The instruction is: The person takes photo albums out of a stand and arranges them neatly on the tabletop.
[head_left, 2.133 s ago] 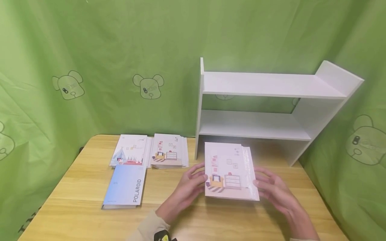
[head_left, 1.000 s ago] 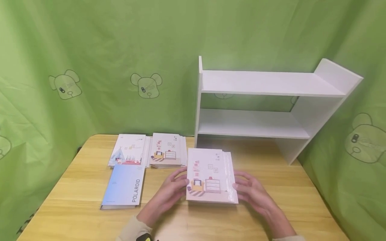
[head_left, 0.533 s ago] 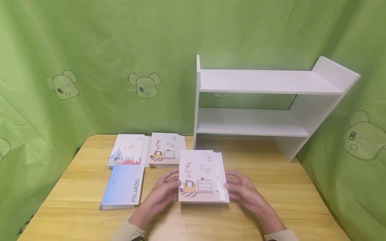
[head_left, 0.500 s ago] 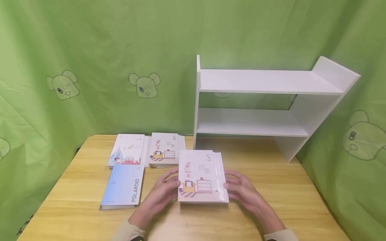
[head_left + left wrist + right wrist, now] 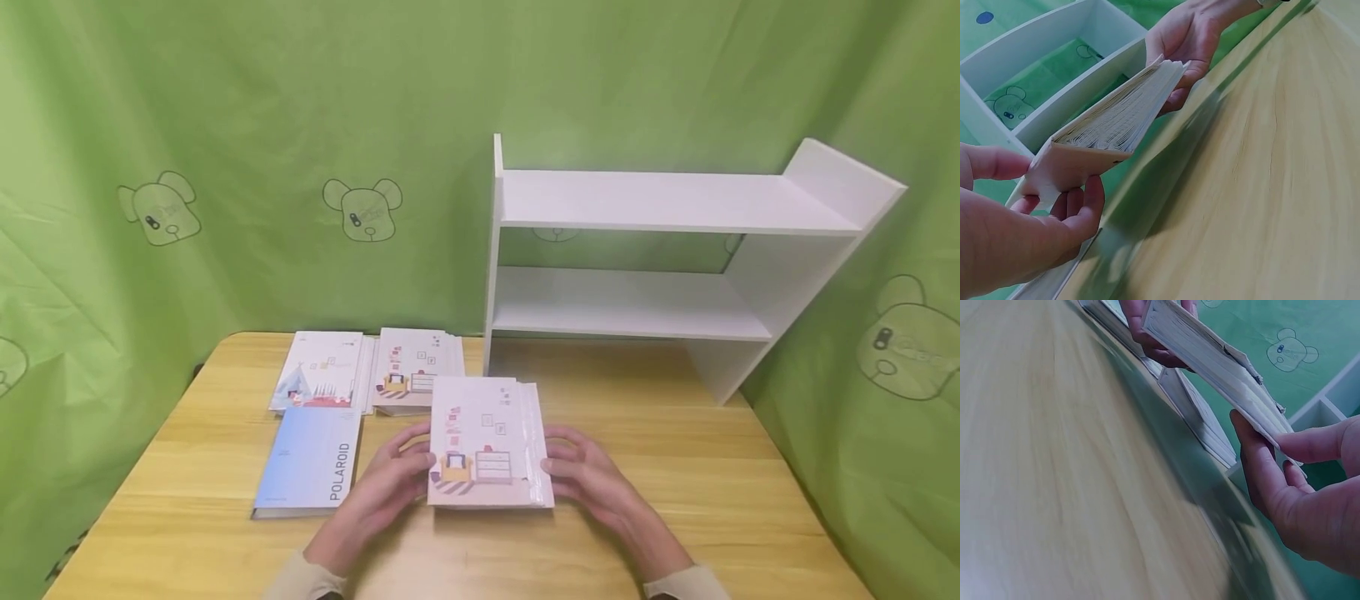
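A thick photo album (image 5: pixel 480 450) with a white cover, showing a yellow armchair and a chest of drawers, is held up over the wooden table. My left hand (image 5: pixel 393 475) grips its left edge, thumb on the cover and fingers underneath. At the opposite edge my right hand (image 5: pixel 592 479) pinches it between thumb and fingers. The left wrist view shows the album's fanned page edges (image 5: pixel 1122 112), slightly spread. From the right wrist side, the album (image 5: pixel 1216 372) hangs tilted above the tabletop, its lower cover facing the table.
Left of the hands lie a blue POLAROID album (image 5: pixel 307 462), a tent-picture album (image 5: pixel 318 371) and another armchair album (image 5: pixel 408 367), partly covered by the held one. A white two-tier shelf (image 5: pixel 630 304) stands at the back right before a green curtain (image 5: pixel 247 250).
Both hands have carried the album leftward and slightly nearer, from in front of the shelf toward the albums on the left. Their hold stays the same.
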Motion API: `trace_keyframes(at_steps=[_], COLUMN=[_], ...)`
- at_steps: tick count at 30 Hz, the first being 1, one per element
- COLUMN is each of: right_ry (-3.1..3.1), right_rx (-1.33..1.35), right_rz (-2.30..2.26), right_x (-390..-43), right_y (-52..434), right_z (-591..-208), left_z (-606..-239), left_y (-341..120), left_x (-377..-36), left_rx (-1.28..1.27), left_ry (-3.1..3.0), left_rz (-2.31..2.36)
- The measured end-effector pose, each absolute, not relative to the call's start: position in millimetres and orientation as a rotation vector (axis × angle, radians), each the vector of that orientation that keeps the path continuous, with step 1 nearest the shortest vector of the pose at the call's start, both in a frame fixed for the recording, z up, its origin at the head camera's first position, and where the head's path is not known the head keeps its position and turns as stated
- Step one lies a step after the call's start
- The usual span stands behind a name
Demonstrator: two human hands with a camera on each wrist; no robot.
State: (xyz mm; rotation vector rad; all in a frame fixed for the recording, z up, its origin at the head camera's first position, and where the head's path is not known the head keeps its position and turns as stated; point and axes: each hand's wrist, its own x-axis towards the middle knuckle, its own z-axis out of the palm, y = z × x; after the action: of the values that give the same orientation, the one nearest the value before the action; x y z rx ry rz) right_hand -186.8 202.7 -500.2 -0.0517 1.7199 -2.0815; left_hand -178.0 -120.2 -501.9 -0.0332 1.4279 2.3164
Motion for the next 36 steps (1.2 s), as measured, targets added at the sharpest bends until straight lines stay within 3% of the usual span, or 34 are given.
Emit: trace_keyframes(at_steps=[36], right_ry=[1.722], right_rx=[-0.068], right_rz=[-2.024], right_x=[-185], right_y=[154], right_z=[-513], left_z=[-507], left_y=[-163], left_x=[-161], left_rx=[-0.101], left_ry=[1.702], left_rz=[2.191])
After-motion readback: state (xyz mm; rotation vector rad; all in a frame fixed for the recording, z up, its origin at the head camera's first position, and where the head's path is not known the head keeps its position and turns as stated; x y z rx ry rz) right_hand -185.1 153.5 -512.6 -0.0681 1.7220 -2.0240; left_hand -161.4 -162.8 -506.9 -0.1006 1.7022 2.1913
